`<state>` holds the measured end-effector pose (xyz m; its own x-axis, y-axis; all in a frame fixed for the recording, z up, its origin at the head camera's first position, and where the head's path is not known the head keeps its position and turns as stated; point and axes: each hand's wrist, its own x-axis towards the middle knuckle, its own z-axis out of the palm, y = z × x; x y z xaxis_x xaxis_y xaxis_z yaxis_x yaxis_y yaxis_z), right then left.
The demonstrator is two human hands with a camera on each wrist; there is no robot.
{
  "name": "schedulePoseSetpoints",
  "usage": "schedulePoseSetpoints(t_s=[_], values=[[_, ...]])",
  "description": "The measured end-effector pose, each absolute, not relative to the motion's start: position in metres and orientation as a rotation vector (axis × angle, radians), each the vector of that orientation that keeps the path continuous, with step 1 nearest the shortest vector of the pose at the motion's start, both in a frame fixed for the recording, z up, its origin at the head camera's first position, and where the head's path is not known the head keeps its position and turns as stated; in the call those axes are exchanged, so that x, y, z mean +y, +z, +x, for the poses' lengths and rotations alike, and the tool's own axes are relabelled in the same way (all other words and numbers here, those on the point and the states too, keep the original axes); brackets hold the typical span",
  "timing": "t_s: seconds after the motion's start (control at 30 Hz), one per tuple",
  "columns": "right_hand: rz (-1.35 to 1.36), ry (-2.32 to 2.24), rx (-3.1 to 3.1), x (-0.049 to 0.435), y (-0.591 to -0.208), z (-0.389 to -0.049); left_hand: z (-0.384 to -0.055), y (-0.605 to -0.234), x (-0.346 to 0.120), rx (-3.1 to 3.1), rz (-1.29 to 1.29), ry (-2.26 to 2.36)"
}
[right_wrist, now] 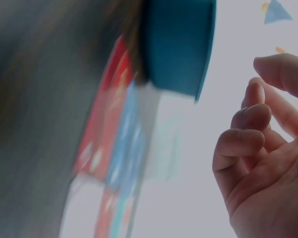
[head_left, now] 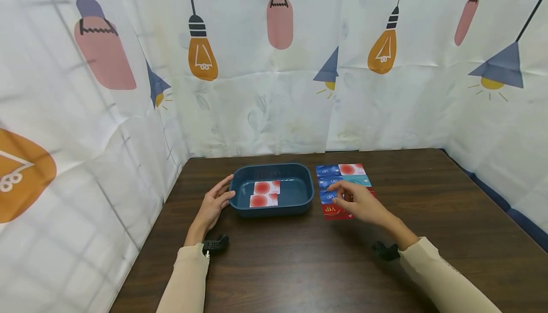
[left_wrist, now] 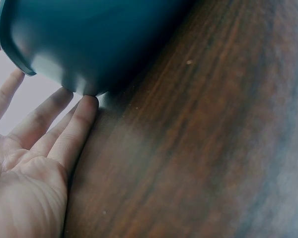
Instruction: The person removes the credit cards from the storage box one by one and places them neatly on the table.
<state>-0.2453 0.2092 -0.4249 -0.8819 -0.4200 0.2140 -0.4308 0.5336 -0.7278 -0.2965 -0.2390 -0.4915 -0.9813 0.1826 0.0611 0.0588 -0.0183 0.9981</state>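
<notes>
A dark blue rectangular tub (head_left: 271,210) stands on the table, two red-and-white cards (head_left: 264,194) lying inside it. My left hand (head_left: 215,201) is at its left end; in the left wrist view the straight fingers (left_wrist: 77,126) touch the tub's outer wall. To the tub's right, several overlapping cards lie in two columns: blue cards (head_left: 327,170), a red VIP card (head_left: 336,211), a teal one (head_left: 357,180) and a red-and-white one (head_left: 351,169). Over these cards is my right hand (head_left: 359,202), fingers loosely bent, thumb and forefinger apart with nothing between them.
The dark brown wooden table (head_left: 278,260) reaches back to a white curtain (head_left: 257,113) printed with lamps. Each wrist wears a black strap device (head_left: 216,244). The right wrist view is blurred over the cards.
</notes>
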Motion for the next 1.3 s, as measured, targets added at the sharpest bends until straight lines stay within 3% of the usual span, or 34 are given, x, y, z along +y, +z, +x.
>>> schedulePoseSetpoints(t_s=[0.33, 0.7, 1.3], values=[[0.951, 1.307, -2.693, 0.139, -0.404, -0.265, -0.295, -0.491, -0.237, 2.135, 0.241, 2.171], [1.037, 1.204, -2.809, 0.08, -0.419, -0.305, -0.293, -0.49, -0.237, 2.153, 0.248, 2.161], [1.095, 0.806, -3.136, 0.043, -0.445, -0.336, -0.295, -0.491, -0.239, 2.139, 0.264, 2.158]])
